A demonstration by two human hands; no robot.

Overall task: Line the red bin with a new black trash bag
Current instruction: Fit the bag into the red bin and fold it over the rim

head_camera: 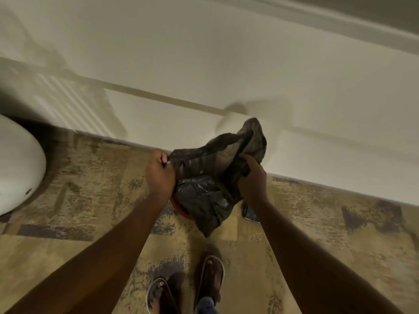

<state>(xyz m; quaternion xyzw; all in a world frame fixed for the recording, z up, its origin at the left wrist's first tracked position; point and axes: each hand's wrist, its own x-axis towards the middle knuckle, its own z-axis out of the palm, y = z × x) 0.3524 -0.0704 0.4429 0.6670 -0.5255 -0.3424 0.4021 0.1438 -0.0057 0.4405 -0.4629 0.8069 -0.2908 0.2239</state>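
I hold a crumpled black trash bag (pixel 210 184) in front of me, its mouth partly spread. My left hand (pixel 159 172) pinches the bag's left edge. My right hand (pixel 251 177) grips its right edge, with a flap of bag rising above the fingers. Beneath the bag only a thin red-orange sliver of the red bin (pixel 181 208) shows on the floor; the bag hides the remainder.
A white toilet bowl (pixel 18 164) sits at the left. A white wall with baseboard (pixel 317 173) runs across behind the bag. My sandalled feet (pixel 188 288) stand on the patterned brown floor just below the bin. A small dark scrap (pixel 249 214) lies right of the bag.
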